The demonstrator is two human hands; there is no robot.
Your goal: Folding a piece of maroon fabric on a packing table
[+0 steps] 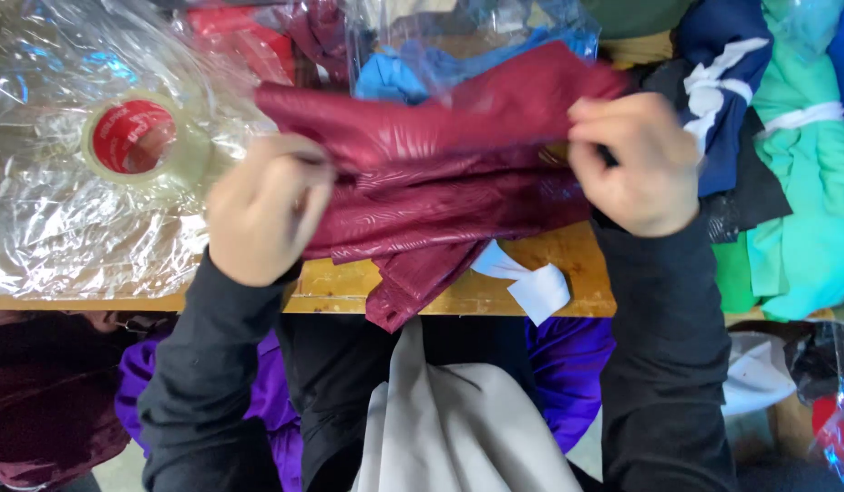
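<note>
Table of yellow wood carries clear plastic sheeting at left and piled clothes at right. Maroon garment is stretched above the table edge between both hands, its lower folds hanging over. Left hand is clenched on its left end; right hand pinches the top right edge. Even tension should keep the fold straight. A tape roll rests on the plastic.
</note>
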